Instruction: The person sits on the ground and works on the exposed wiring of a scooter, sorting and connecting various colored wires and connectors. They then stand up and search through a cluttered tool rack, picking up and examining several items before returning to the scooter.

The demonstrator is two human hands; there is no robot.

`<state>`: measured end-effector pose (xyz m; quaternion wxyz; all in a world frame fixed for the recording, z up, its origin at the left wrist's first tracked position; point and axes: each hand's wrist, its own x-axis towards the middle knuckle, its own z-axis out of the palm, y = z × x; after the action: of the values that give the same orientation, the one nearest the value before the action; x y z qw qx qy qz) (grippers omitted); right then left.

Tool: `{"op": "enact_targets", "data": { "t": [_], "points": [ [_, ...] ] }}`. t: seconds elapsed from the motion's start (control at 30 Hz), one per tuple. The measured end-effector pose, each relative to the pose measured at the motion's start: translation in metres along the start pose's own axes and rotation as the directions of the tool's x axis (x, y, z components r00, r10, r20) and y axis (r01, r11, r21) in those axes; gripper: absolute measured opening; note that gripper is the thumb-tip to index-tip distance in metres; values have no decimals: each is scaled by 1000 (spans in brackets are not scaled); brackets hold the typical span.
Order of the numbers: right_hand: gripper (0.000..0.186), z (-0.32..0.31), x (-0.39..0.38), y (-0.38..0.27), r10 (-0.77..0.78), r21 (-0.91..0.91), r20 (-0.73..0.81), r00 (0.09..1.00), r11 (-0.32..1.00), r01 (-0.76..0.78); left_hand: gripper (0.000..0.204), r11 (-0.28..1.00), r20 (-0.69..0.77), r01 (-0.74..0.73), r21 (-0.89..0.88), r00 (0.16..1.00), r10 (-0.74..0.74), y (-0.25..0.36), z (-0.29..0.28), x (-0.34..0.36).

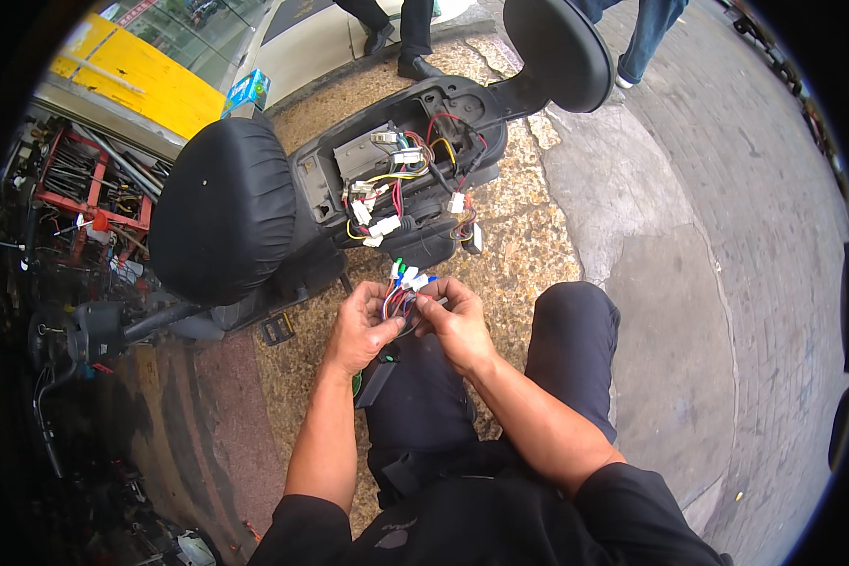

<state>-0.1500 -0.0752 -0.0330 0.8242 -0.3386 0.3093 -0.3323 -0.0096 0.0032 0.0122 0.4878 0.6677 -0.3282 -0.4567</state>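
My left hand (pixel 365 325) and my right hand (pixel 453 330) are close together over my knees, both closed on a bundle of thin coloured wires (pixel 398 301) tipped with small white, green and blue connectors (pixel 411 278). A dark rectangular part (pixel 375 380) with some green on it is below my left hand, partly hidden. Just beyond, an opened scooter body compartment (pixel 349 156) holds tangled wires and white plugs (pixel 385 226); more plugs hang over its near side.
The scooter's black seat (pixel 222 208), backrest (pixel 552 52) and handlebar (pixel 104 330) surround the compartment. A cluttered red rack (pixel 90 179), yellow panel (pixel 132 66) and small blue box (pixel 247 92) are at left. Other people's legs (pixel 415 38) stand behind. Speckled paving (pixel 528 226) meets grey pavement (pixel 745 283).
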Motion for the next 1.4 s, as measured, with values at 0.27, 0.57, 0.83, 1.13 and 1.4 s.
{"op": "enact_targets", "data": {
  "t": [0.27,0.57,0.83,1.13,1.4],
  "points": [
    [11,-13,-1,-9,-9,-25,173,985,1000,13,36,1000,14,4,-7,1000,-4,2,2,1],
    [9,-23,-1,-21,25,-217,303,953,975,43,35,999,5,-23,-24,1000,23,-1,4,2],
    [4,-46,-1,-58,77,-683,521,850,635,361,35,996,75,23,81,997,-29,3,5,-2],
    [17,-41,-3,-31,112,-251,328,938,968,-27,33,994,52,21,111,998,-27,6,7,-4],
    [21,-33,-8,-6,217,31,143,966,974,-223,31,998,70,-30,62,997,26,-7,1,-5]
  ]
}}
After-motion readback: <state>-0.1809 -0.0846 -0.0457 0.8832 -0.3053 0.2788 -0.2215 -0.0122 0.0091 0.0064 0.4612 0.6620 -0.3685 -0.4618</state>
